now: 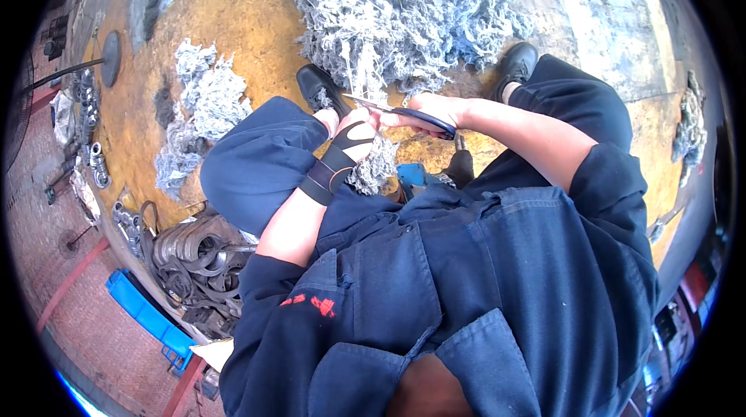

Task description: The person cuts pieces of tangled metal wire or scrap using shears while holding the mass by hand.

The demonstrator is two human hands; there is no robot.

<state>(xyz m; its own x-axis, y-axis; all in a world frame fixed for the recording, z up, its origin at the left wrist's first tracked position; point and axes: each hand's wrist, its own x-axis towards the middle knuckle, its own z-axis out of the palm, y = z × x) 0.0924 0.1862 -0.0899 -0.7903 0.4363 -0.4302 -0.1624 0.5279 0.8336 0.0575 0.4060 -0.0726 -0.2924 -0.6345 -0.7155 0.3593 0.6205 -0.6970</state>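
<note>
My right hand [437,108] is closed round a pair of scissors [423,118] with dark blue handles, its blades reaching left over my left hand. My left hand [356,136], in a black wrist brace [330,174], is closed on a strip of pale grey shredded fibre. Loose fibre [376,167] hangs below this hand, and more strands run from above it toward the big pile. The pile of grey-white shredded fibre [404,17] lies just beyond my shoes. Fingers hide where the blades meet the fibre.
A smaller fibre heap [210,94] lies on the yellowish floor to the left. Metal rings and dark bands [198,258] are piled at lower left, near a blue plastic container [148,310]. A blue object [413,176] sits between my legs. More fibre [690,125] lies far right.
</note>
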